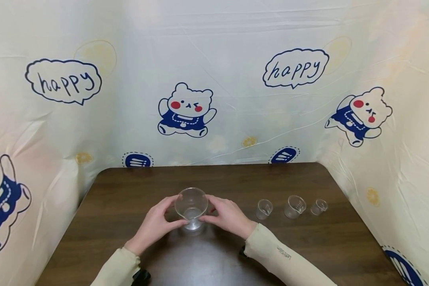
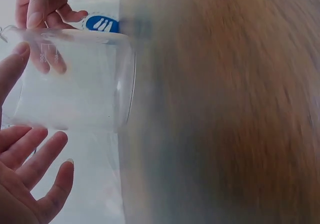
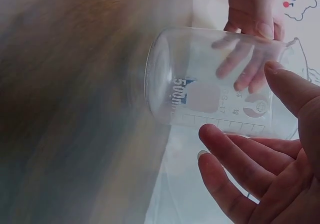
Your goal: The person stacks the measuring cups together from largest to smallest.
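A large clear glass beaker (image 1: 191, 203), printed 500 ml as the right wrist view shows, is upright between my two hands, its base close over the table. From the left side, my left hand (image 1: 158, 222) grips it with the thumb near the front and fingers behind. Opposite, my right hand (image 1: 230, 214) holds the other side the same way. In the left wrist view, the beaker's glass (image 2: 85, 89) shows faint graduation marks and the far hand's fingers through it. The lower fingers of each hand extend loosely past the wall.
To the right stand three smaller clear beakers in a row: one (image 1: 264, 209) nearest my right hand, a wider one (image 1: 294, 207) in the middle, and the smallest (image 1: 319, 207) outermost. A dark wooden table (image 1: 193, 266) lies beneath. Printed cloth (image 1: 232, 119) hangs behind and along both sides.
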`<state>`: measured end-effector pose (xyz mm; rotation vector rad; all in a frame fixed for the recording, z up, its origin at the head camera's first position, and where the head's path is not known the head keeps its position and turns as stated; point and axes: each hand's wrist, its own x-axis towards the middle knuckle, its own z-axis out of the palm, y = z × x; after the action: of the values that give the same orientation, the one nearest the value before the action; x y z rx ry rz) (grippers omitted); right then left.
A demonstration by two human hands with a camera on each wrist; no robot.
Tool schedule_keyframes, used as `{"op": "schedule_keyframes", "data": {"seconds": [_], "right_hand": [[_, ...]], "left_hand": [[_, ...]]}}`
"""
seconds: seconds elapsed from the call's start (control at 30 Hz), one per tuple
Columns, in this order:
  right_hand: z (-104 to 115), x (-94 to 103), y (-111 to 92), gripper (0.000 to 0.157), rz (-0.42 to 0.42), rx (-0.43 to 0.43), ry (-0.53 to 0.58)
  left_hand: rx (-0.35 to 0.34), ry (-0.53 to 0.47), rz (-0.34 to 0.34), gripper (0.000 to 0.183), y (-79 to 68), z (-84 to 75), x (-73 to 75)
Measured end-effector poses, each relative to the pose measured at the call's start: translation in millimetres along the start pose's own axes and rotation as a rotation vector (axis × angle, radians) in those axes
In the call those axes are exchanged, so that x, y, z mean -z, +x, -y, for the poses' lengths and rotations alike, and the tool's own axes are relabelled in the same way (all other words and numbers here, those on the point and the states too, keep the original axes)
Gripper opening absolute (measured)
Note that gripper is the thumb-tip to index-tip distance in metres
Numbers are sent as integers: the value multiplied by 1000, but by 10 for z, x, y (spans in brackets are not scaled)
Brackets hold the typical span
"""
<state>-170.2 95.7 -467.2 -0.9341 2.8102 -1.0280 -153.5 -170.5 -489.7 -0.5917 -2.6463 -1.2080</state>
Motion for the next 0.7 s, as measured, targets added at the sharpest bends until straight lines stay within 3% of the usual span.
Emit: {"op": "schedule_keyframes", "data": {"seconds": [0.33, 0.7], "right_hand": [[-140, 128, -215, 59, 1, -62, -3], [-276, 224, -365, 60, -8, -48, 0]], "left_hand": [[-21, -42, 15, 78, 73, -164, -232], [-15, -80, 11, 76, 105, -261, -453]]}}
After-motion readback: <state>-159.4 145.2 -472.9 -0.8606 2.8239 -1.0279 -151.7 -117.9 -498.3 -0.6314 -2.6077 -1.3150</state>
